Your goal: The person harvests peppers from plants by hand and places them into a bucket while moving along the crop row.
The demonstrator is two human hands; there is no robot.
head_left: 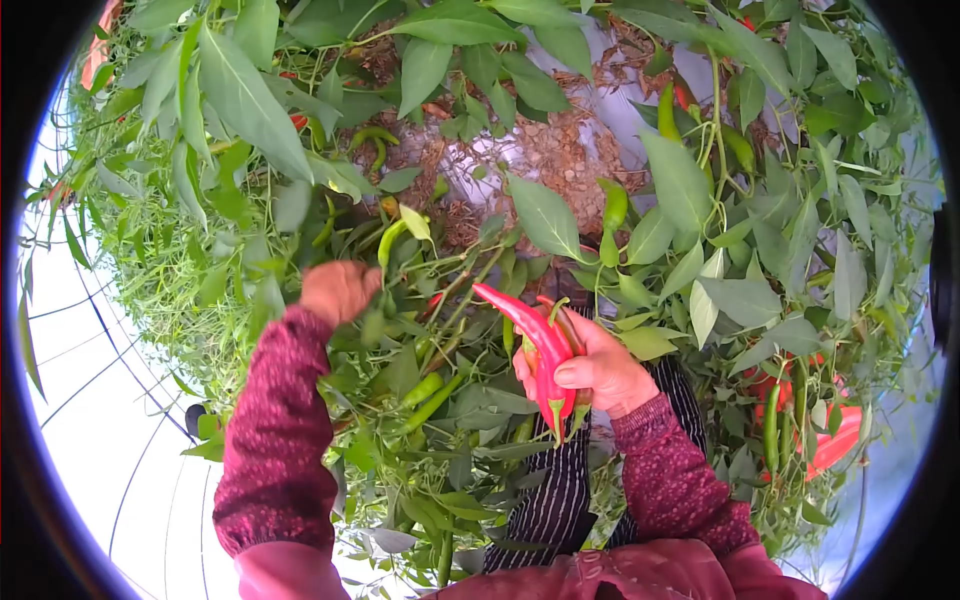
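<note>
Several long red chili peppers lie bunched in my right hand, their green stems sticking out at both ends. The thumb presses over them and the fingers wrap behind. My left hand reaches into the leaves of a pepper plant on the left, back of the hand up. Its fingers are hidden by foliage and by the hand itself, so what they touch does not show. Just right of it hangs a light green pepper. Lower down, more green peppers hang among the leaves.
Pepper plants with broad leaves crowd both sides. Between them lies dry brown litter on pale sheeting. Red peppers and a red item are at the lower right. My striped trousers show below.
</note>
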